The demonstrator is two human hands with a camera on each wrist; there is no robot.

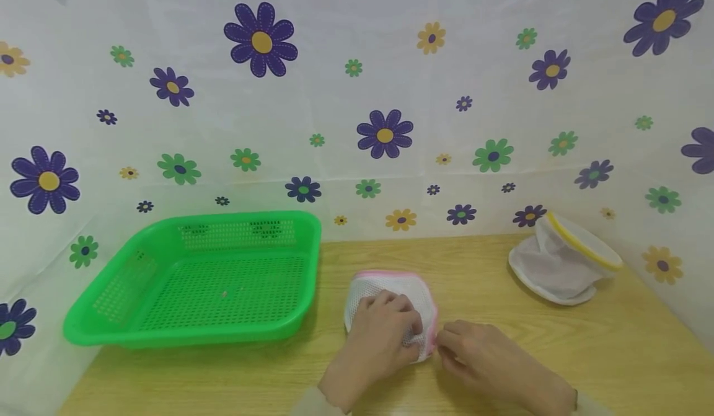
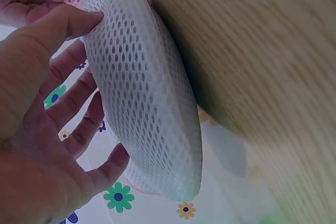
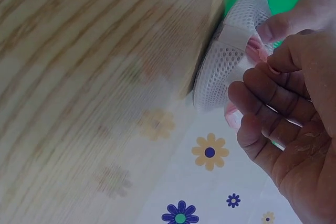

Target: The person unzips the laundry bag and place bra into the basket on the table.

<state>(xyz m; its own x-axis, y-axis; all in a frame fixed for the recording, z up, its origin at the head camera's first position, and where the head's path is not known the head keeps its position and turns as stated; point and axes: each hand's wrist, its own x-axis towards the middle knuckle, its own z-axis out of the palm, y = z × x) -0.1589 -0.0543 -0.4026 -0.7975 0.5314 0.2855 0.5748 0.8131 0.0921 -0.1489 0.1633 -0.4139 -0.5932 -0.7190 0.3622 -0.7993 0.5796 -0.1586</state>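
Observation:
A white mesh laundry bag [image 1: 419, 293] with pink trim lies on the wooden table, roughly in the middle of the head view. My left hand [image 1: 379, 335] holds it from above, fingers bent over the mesh. In the left wrist view, the thumb [image 2: 86, 22] presses the bag close to its pink edge, and the other fingers are spread along the mesh. At the bag's right side, my right hand [image 1: 482, 354] pinches the pink edge between thumb and forefinger. The right wrist view shows a pink strip [image 3: 255, 50] at those fingertips; the remaining fingers are loosely curled.
To the left stands a green plastic basket [image 1: 301, 317] with a perforated bottom. A second white bag [image 1: 552, 270] with a yellow rim sits at the back right of the table [image 1: 474, 279]. Behind everything hangs a white flower-patterned cloth [image 1: 323, 100].

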